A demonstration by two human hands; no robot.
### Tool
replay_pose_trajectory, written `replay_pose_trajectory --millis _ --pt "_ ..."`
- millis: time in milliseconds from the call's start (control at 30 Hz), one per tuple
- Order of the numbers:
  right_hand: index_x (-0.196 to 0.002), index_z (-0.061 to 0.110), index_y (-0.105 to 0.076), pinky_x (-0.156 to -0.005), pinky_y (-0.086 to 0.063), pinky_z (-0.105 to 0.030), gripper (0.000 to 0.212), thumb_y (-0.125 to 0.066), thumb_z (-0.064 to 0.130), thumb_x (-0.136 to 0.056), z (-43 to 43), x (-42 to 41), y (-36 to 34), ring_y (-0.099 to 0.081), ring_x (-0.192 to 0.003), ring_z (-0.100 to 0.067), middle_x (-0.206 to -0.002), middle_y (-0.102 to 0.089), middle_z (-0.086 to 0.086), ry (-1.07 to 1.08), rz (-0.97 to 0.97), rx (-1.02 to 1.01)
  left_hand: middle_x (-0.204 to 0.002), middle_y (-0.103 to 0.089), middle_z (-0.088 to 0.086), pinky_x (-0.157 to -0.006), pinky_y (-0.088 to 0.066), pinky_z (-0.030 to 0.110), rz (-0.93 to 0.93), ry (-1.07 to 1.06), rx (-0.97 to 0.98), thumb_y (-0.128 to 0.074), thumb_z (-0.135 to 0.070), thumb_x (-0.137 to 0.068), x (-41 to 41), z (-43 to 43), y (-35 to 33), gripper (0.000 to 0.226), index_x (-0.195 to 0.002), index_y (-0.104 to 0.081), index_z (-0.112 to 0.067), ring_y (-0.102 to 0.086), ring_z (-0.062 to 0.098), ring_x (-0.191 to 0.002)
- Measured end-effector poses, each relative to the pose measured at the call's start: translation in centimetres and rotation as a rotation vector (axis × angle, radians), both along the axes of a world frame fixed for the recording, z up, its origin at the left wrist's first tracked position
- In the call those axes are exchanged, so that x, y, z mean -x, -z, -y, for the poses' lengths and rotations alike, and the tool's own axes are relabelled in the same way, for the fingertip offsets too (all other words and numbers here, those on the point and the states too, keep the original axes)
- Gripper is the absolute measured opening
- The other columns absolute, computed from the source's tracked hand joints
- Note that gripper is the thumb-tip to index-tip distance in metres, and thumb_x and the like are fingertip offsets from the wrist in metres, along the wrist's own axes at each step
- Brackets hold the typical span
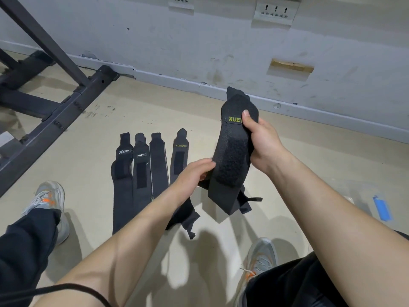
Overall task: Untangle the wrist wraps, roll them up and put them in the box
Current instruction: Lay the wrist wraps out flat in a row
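I hold one black wrist wrap (232,158) up off the floor; it has a yellow-green label and a Velcro patch. My right hand (262,140) grips its upper part, thumb pressed on the label. My left hand (194,173) pinches its lower left edge. The wrap's lower end and thin loop hang down near the floor. Several other black wrist wraps (141,173) lie flat side by side on the floor to the left, partly hidden by my left forearm. No box is in view.
A black metal frame (57,103) stands on the floor at the left, by the grey wall (199,41). My feet in grey shoes (47,200) rest on the beige floor. Blue tape (381,207) lies at the right.
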State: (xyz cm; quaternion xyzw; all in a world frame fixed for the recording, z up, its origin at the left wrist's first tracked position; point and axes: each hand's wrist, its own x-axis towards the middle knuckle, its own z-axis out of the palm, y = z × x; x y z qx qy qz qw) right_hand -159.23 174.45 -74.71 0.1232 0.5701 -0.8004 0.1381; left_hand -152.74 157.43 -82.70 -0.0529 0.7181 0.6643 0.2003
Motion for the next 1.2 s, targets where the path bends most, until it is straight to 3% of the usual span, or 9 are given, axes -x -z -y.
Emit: replay_pose_trajectory --millis 67,200,333,433,500,733,933,1067,1200 --pt "-0.110 0.008 -0.069 -0.070 -0.060 -0.033 0.025 -0.058 0.030 -0.103 -0.2 0.2 -0.2 -0.072 -0.076 -0.021 -0.089 -0.076 -0.006 0.029 0.009 0.020 -0.073 -0.055 -0.001 -0.079 -0.038 0.024 0.024 0.023 0.051 -0.050 -0.011 -0.090 -0.2 0.0 0.4 0.015 -0.087 -0.058 0.002 -0.051 0.011 -0.072" --pt "-0.102 0.011 -0.070 -0.073 -0.060 -0.036 0.021 -0.058 0.028 -0.103 -0.3 0.4 -0.4 -0.072 -0.075 -0.022 -0.087 -0.076 -0.006 0.058 0.006 0.047 -0.109 -0.074 0.004 -0.094 -0.051 0.031 0.050 0.153 0.174 -0.052 -0.008 -0.075 -1.0 0.0 1.6 0.044 -0.115 -0.068 -0.017 -0.067 0.015 -0.101" --pt "-0.100 0.011 -0.069 -0.072 -0.061 -0.036 0.020 -0.058 0.027 -0.103 -0.3 0.2 -0.5 -0.072 -0.075 -0.022 -0.086 -0.076 -0.005 0.073 0.009 0.052 -0.088 -0.069 -0.002 -0.079 -0.047 0.029 0.107 0.241 0.355 -0.057 -0.007 -0.083 -1.8 -0.3 2.9 0.020 -0.098 -0.066 -0.016 -0.058 0.013 -0.083" --pt "-0.098 0.012 -0.070 -0.074 -0.061 -0.037 0.020 -0.058 0.028 -0.103 -0.5 0.4 -0.9 -0.072 -0.076 -0.022 -0.085 -0.076 -0.004 0.088 -0.007 0.046 -0.073 -0.061 -0.013 -0.070 -0.043 0.025 0.131 0.416 0.504 -0.060 -0.013 -0.085 -2.5 -0.7 3.6 0.027 -0.071 -0.062 -0.036 -0.054 0.011 -0.077" --pt "-0.097 0.014 -0.070 -0.080 -0.061 -0.042 0.021 -0.058 0.029 -0.104 -0.8 0.6 -1.4 -0.072 -0.077 -0.022 -0.085 -0.076 -0.004 0.099 -0.027 0.042 -0.068 -0.050 -0.011 -0.062 -0.036 0.028 0.183 0.476 0.593 -0.060 -0.017 -0.087 -3.2 -0.8 4.9 0.026 -0.068 -0.049 -0.030 -0.047 0.016 -0.073" --pt "-0.096 0.015 -0.068 -0.074 -0.063 -0.039 0.019 -0.057 0.028 -0.104 -1.2 0.8 -1.6 -0.074 -0.075 -0.021 -0.082 -0.077 -0.003 0.134 0.018 0.078 -0.065 -0.040 -0.006 -0.062 -0.028 0.032 0.277 0.390 0.555 -0.063 -0.020 -0.086 -3.8 -0.1 6.6 0.035 -0.066 -0.034 -0.022 -0.036 0.017 -0.064" --pt "-0.111 0.011 -0.068 -0.074 -0.063 -0.041 0.023 -0.061 0.031 -0.102 -1.5 1.3 -2.0 -0.076 -0.080 -0.025 -0.092 -0.078 -0.009 0.179 0.105 0.170 -0.074 -0.044 0.002 -0.070 -0.029 0.035 0.266 0.115 0.249 -0.058 -0.021 -0.065 -2.9 1.1 5.9 0.018 -0.076 -0.044 -0.018 -0.040 0.020 -0.073" --pt "-0.121 0.010 -0.067 -0.073 -0.063 -0.043 0.033 -0.060 0.035 -0.102 -2.4 1.9 -2.3 -0.076 -0.085 -0.027 -0.100 -0.078 -0.010 0.256 0.090 0.163 -0.102 -0.073 0.004 -0.081 -0.052 0.032 0.332 0.085 0.226 -0.054 -0.016 -0.086 -4.1 1.8 7.2 0.024 -0.109 -0.062 -0.020 -0.069 0.019 -0.088" --pt "-0.109 0.013 -0.068 -0.080 -0.062 -0.047 0.023 -0.058 0.034 -0.103 -2.3 1.5 -1.7 -0.076 -0.083 -0.027 -0.095 -0.077 -0.009 0.255 0.069 0.108 -0.095 -0.079 0.015 -0.058 -0.050 0.025 0.510 0.218 0.281 -0.039 -0.025 -0.109 -5.6 2.1 8.3 0.009 -0.114 -0.046 -0.022 -0.065 0.023 -0.056"
